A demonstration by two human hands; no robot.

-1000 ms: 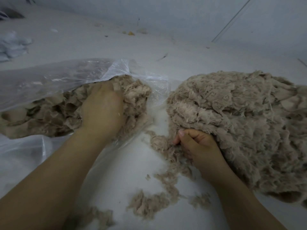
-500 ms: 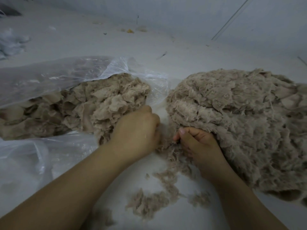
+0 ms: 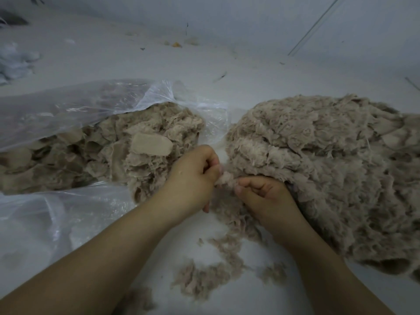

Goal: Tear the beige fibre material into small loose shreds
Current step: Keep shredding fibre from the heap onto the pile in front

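pale grey-white worktop (image 3: 261,71) is stretching back to a wall, w/ bits of debris lying far off and some whitish fluff (image 3: 16,61) sitting at the far left edge.

a clear plastic bag (image 3: 75,105) is lying open on the left, w/ beige fibre chunks (image 3: 118,153) spilling out of its mouth, some pieces looking flat and sheet-like. a big shredded pile (image 3: 329,169) is taking up the right side. small loose shreds (image 3: 211,276) are lying scattered on the worktop near the forearms.

both hands are meeting in the gap btwn bag and pile. left hand (image 3: 193,178) is curling its fingers round one end of a small tuft (image 3: 226,178); right hand (image 3: 266,196) is pinching the other end w/ thumb and curled fingers, its far side resting against the pile edge. tuft is sitting right btwn the two hands, touching both. looks like a pull-apart is about to start or is underway, can't tell which.

what could go wrong, as a guess:
- tuft is short and both grips are sitting v. close, so fingers may be slipping off instead of tearing it.
- right hand is half buried in the pile edge, so a pull could be dragging finished shreds along and mixing them w/ the untorn piece.
- fibres look stringy; a tear may be leaving long strands rather than small shreds.
- loose bits near the worktop's front could be getting swept off by the forearms.
- bag mouth is slack, so more chunks may be sliding out.
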